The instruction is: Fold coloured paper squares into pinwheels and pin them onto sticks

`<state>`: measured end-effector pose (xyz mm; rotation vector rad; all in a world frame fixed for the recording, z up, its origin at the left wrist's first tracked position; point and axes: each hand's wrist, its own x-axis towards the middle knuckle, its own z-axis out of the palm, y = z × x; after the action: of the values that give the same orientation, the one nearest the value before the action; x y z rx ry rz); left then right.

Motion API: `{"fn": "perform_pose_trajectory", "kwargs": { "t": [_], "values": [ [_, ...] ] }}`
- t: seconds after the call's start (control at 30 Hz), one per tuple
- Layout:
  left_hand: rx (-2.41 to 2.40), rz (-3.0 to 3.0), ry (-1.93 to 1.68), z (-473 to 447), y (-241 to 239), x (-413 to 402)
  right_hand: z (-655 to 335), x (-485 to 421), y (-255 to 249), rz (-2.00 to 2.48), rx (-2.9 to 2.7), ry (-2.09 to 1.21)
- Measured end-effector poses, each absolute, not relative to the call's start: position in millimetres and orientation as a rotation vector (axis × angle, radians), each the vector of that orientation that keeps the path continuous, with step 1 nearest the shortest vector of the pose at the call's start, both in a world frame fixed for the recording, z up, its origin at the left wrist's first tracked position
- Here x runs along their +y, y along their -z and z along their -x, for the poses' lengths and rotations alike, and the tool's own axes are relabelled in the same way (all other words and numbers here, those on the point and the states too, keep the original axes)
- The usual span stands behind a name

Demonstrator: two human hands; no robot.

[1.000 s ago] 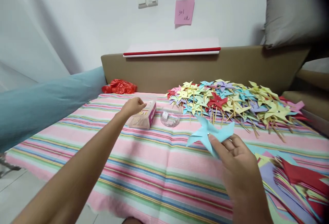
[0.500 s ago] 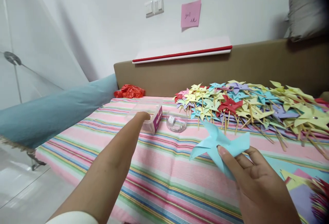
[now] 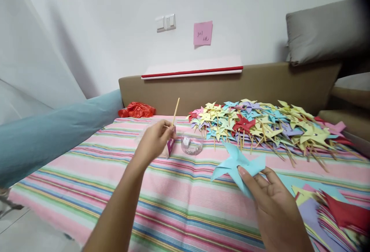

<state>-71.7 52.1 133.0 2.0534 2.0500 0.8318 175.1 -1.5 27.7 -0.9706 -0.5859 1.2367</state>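
- Left hand [image 3: 157, 136]: ours, fingertips pinched around the stick, raised over the box towards the left part of the cloth.
- Stick [image 3: 176, 111]: one, thin, pale wood, held near upright, top leaning slightly right, seen against the sofa back.
- Right hand [image 3: 268, 190]: ours, gripping the blue pinwheel between thumb and fingers, above the cloth towards its right edge.
- Blue pinwheel [image 3: 235, 159]: one, blades folded, thumb tip by its centre; we see it in front of the heap, lower than the stick.
- Box [image 3: 170, 146]: one, purple label, on the cloth; we find it partly hidden by our left hand.
- Tub [image 3: 198, 142]: one, round, clear, just right of the box, small metal bits in the bottom and a white tag inside.
- Heap [image 3: 267, 121]: many pinwheels on sticks, yellow, red, blue, purple and pink, along the back edge of the cloth, right half.
- Stack [image 3: 332, 213]: cut papers, mixed colours, at the right edge of the cloth, nearer us than the heap.
- Sheet [image 3: 295, 182]: light blue, flat, behind the stack.
- Bag [image 3: 137, 110]: red, crumpled, at the back left corner of the cloth.
- Cloth [image 3: 162, 190]: striped, mainly pink, carrying the above.
- Sofa back [image 3: 260, 84]: brown, behind the cloth; we note red and white rods [image 3: 193, 72] along its top.
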Motion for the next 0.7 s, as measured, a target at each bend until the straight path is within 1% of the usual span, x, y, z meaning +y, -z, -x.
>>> {"fn": "perform_pose_trajectory", "kwargs": {
  "t": [0.03, 0.07, 0.13, 0.2, 0.3, 0.43, 0.6, 0.7],
  "values": [
    [1.727, -1.927, -1.133, 60, -128, 35, -174, -2, -29, 0.954, -0.587, -1.232],
    [1.452, -1.768, -1.307, 48, -122, 20, -173, -4, -30, 0.929, -0.589, -1.231],
    [1.143, -1.489, -1.507, 24, -109, -2, -171, -7, -34, 0.854, -0.58, -1.239],
    [0.965, -1.286, -1.589, 7, -94, -11, -170, -11, -39, 0.772, -0.545, -1.243],
    [0.856, -1.03, -1.688, -6, -75, -10, -170, -16, -45, 0.695, -0.515, -1.232],
    [0.825, -0.786, -1.797, -8, -57, -8, -169, -18, -45, 0.639, -0.541, -1.277],
    [0.79, -0.751, -1.822, -15, -51, -17, -159, -19, -39, 0.618, -0.614, -1.345],
    [0.745, -0.786, -1.794, -25, -52, -23, -150, -19, -37, 0.534, -0.726, -1.373]
  ]
}}
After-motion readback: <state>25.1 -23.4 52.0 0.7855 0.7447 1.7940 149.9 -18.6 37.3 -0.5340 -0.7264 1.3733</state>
